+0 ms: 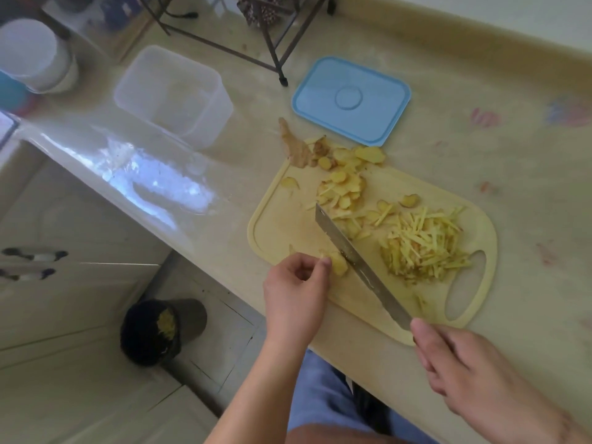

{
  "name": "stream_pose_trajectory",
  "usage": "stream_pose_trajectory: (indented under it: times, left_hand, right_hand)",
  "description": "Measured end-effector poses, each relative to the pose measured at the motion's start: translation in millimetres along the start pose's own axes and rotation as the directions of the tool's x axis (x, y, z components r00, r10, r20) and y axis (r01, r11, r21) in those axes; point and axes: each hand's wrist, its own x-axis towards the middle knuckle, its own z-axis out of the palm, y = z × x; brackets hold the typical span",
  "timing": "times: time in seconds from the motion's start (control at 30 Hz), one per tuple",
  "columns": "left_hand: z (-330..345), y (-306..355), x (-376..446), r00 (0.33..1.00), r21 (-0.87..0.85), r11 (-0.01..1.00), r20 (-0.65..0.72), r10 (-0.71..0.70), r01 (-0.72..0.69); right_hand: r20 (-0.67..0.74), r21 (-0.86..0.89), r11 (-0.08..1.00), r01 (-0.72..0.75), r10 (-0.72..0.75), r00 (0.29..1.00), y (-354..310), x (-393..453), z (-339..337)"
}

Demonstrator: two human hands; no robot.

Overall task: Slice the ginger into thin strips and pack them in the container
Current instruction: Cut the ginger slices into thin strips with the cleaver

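- A pale, shiny surface (480,161) is seen from above, with faint red and blue marks on its right side.
- A pale wall edge is seen along the top right.
- A sink (38,174) is set at the left end of the surface.
- A tiled floor is seen below, and one dark bin (160,331) with yellow scraps inside is stood on it.
- The legs of a dark metal rack (272,49) are stood at the back of the surface.
- One white tub (35,56) is seen at the far left, blurred.
- One yellow board (285,229) is laid on the surface.
- One clear box (173,94) is placed behind the board, to its left, well apart from it.
- One blue lid (352,100) is laid flat just behind the board, apart from the box.
- One pile of strips (423,248) is heaped on the right part of the board.
- One heap of slices (342,181) is spread over the back of the board; they are too many to be counted.
- One brown peel (294,145) is laid at the board's back edge.
- One knife (358,264) is gripped by the right hand (464,370), fingers curled round the handle, blade slanted across the board.
- A small ginger stack (339,262) is pinched by the left hand (298,290) at the board's front, right against the blade.
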Motion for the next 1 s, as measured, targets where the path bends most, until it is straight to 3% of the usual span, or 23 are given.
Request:
stream_pose_trajectory:
  times: [0.13,0.27,0.43,0.57,0.63,0.73,0.83,1.0]
  left_hand:
    - [10.9,0.3,-10.5,0.998,0.015,0.999,0.062,-0.032,0.031]
    - [12.0,0.5,-14.8,0.997,-0.103,0.993,0.06,-0.057,0.063]
    - [16.0,-1.5,-17.2,0.998,0.075,0.996,0.044,0.037,-0.04]
    - [13.8,-0.1,-21.0,0.974,0.315,0.925,0.141,0.176,-0.212]
    - [6.2,-6.7,-17.3,0.905,0.337,0.842,0.107,0.411,-0.422]
    - [-1.9,-28.5,-3.1,0.688,0.398,0.618,0.048,0.724,-0.678]
    - [0.2,-40.5,9.3,0.571,0.38,0.502,0.09,0.816,-0.777]
    - [1.8,-41.2,18.8,0.501,0.372,0.429,0.12,0.857,-0.823]
  right_hand:
    - [0.011,0.0,1.0,0.005,-0.005,1.0,2.3,-0.4,-0.3]
    - [0.027,0.008,1.0,0.007,-0.007,1.0,5.1,0.4,-0.4]
    - [0.021,0.011,1.0,0.013,-0.014,1.0,5.5,-0.1,0.1]
    - [0.011,0.018,1.0,0.011,-0.011,1.0,5.6,-0.5,-1.4]
    - [0.009,0.015,1.0,0.005,-0.005,1.0,5.7,-0.5,-2.3]
    - [0.032,0.025,1.0,0.011,-0.011,0.999,4.8,-0.7,-4.0]
    - [0.023,0.004,1.0,0.013,-0.013,1.0,1.7,-1.5,-3.3]
    - [0.022,-0.016,1.0,-0.012,0.013,1.0,-0.4,-7.0,-0.3]
